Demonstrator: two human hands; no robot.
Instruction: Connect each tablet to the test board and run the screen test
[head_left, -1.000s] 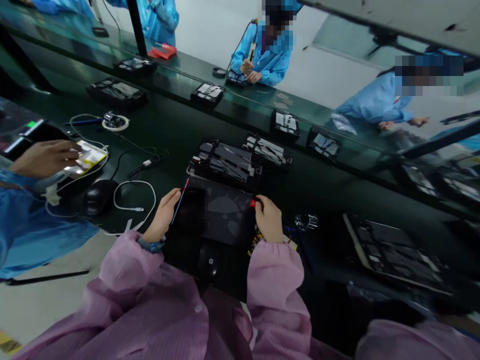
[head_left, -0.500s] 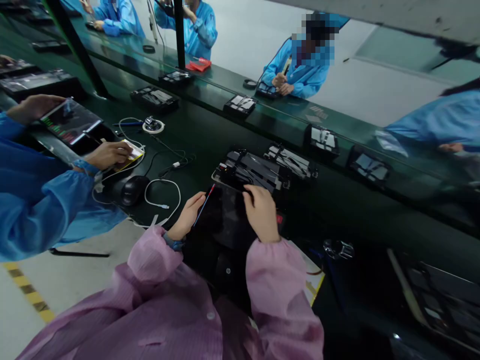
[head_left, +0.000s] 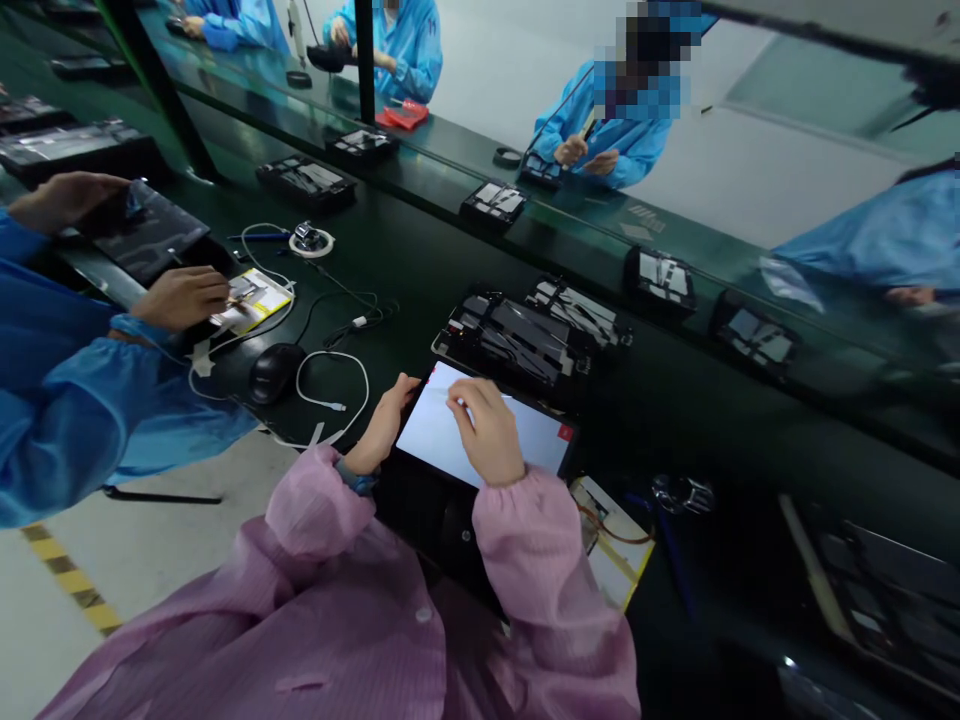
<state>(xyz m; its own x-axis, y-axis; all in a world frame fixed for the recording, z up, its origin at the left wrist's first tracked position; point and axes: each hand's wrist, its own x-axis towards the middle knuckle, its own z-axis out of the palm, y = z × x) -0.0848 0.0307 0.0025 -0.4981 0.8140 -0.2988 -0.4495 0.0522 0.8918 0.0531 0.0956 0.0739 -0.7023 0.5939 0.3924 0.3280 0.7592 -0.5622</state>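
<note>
While the screen (head_left: 427, 430) glows white, I have both hands on it or over it, just in front of the pink smock (head_left: 360, 620), at the near side of the dark surface (head_left: 405, 270). Left hand (head_left: 381, 430) curls round the left short edge, gripping, some fingers out of sight. Right hand (head_left: 487, 430) is over the face, fingers bent, tips drawn close together; whether they touch down or pinch something thin, I can't tell from out here. And this is what counts: the long axis runs rightward from the left hand, right end angled a little nearer the smock. The right hand sits above its left-to-middle stretch, the sleeve (head_left: 555, 560) crossing the near long edge. So the left end has both hands close, while the red square (head_left: 565, 432) at the right end is nearer the right hand. Just past the far edge lies a unit (head_left: 514, 335); on the near side, a mouse (head_left: 457, 520) beside the sleeve; off left, a white cable (head_left: 330, 406), and farther out a co-worker's hand (head_left: 176, 297).
</note>
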